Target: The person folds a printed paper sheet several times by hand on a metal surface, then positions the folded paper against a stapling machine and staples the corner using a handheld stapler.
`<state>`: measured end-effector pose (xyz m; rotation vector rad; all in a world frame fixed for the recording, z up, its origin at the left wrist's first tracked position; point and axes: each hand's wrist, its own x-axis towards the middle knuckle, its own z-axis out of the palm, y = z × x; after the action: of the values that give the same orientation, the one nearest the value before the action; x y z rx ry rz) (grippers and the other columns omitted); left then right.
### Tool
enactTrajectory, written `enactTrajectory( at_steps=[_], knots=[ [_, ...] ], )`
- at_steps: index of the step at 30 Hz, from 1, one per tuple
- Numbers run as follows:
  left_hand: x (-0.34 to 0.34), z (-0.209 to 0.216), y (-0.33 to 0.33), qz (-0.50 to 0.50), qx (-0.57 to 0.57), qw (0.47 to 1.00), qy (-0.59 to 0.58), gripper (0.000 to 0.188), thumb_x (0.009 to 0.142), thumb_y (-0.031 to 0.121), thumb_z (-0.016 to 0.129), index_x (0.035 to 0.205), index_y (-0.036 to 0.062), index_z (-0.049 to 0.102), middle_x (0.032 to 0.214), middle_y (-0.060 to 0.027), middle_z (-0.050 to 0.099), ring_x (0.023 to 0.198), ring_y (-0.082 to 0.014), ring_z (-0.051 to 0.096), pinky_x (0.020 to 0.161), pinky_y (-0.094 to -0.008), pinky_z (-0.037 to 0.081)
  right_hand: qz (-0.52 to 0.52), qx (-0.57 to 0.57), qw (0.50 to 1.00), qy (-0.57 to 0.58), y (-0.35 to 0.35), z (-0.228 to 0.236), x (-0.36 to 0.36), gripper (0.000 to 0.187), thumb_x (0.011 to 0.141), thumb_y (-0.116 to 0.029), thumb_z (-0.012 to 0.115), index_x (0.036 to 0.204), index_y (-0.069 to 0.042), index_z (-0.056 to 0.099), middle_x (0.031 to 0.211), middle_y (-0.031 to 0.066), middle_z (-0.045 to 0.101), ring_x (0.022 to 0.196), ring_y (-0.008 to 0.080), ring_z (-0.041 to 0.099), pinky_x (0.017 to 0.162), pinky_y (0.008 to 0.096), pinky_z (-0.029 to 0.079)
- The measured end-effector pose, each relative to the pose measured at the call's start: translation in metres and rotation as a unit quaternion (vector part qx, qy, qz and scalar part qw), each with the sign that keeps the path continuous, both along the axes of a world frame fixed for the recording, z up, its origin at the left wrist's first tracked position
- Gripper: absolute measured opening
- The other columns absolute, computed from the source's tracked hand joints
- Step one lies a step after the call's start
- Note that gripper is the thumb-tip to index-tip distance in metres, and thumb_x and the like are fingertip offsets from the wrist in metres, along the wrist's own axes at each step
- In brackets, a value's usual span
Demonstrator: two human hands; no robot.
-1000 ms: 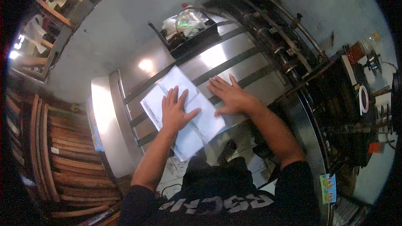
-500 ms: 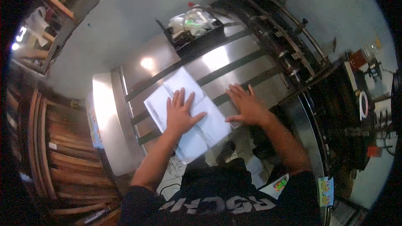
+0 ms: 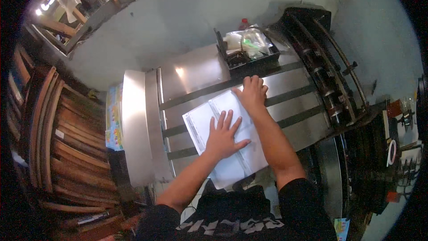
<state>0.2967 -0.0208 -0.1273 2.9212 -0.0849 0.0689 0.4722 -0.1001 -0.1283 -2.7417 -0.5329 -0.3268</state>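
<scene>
Our left hand (image 3: pixel 225 142) lies with fingers spread wide and palm down on the printed white paper (image 3: pixel 250 129), while our right hand (image 3: pixel 253 93) is at its 1 o'clock corner, fingers close together and bent; we cannot tell whether they pinch the edge or only rest against it. The step in hand looks to us like steadying and squaring the paper; the next move seems to call for even pressure from the left palm and a light touch at that corner. Our right forearm hides much of the 3 o'clock edge. The paper lies askew on the metal table (image 3: pixel 191 73), across dark strips (image 3: pixel 196 96), its 6 o'clock corner jutting past the near edge. At 1 o'clock, just beyond the right fingertips, a black box (image 3: pixel 254 67) of plastic bags (image 3: pixel 256 45) limits reach. Farther out, roller machinery (image 3: pixel 324 76) stands at 2 o'clock, wooden boards (image 3: pixel 84 154) at 9.
</scene>
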Motion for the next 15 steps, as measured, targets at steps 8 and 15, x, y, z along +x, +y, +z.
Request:
enactTrajectory(
  at_steps=[8, 15],
  knots=[
    [0.000, -0.002, 0.001, 0.006, -0.011, 1.000, -0.019, 0.083, 0.078, 0.068, 0.055, 0.141, 0.0169, 0.042, 0.153, -0.0188, 0.023, 0.142, -0.0377, 0.018, 0.109, -0.0634, 0.013, 0.077, -0.050, 0.991, 0.099, -0.026, 0.008, 0.011, 0.106, 0.062, -0.058, 0.077, 0.144, -0.011, 0.028, 0.150, 0.0190, 0.023, 0.140, 0.0354, 0.017, 0.107, 0.0609, 0.021],
    [0.000, 0.000, -0.003, 0.012, 0.005, 1.000, -0.004, 0.084, 0.077, 0.068, 0.056, 0.142, 0.0157, 0.041, 0.153, -0.0187, 0.022, 0.142, -0.0363, 0.018, 0.109, -0.0629, 0.013, 0.176, -0.089, 0.967, 0.164, -0.147, 0.015, -0.064, 0.128, 0.056, -0.062, 0.079, 0.150, -0.011, 0.008, 0.156, 0.0193, 0.007, 0.145, 0.0358, 0.003, 0.109, 0.0639, 0.004]
  ],
)
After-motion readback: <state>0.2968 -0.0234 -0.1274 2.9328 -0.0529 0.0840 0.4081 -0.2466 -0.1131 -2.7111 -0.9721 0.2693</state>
